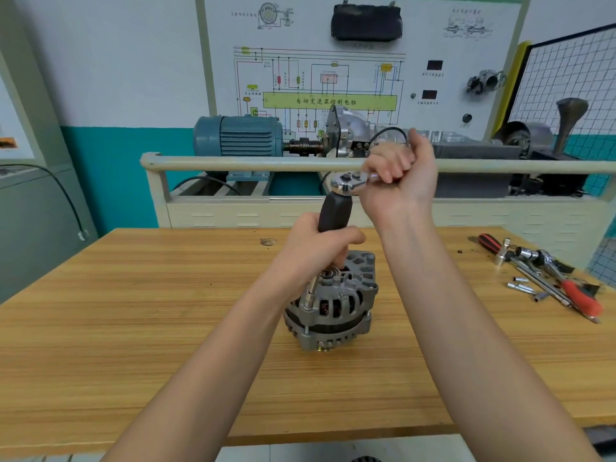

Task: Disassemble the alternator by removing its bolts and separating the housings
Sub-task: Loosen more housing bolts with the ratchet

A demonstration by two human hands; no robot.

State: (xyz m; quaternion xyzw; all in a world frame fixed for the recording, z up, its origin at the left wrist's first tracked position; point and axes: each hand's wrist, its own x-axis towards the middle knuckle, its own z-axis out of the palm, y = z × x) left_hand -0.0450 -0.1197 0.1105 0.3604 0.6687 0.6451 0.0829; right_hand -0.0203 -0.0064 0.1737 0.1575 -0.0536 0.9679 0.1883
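Wooden bench (133, 328) holds upright grey alternator (333, 308); both hands' fingers (393, 168) grip the ratchet driver (335, 211)

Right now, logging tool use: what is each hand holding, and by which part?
Left hand grips the driver's black handle; right hand grips the ratchet by its handle, just behind the head.

We see a wooden workbench (133, 328) with loose sockets and a red-handled ratchet (581, 296) at its right edge. Behind it we see a blue electric motor (238, 136) and a wiring-diagram board (316, 78).
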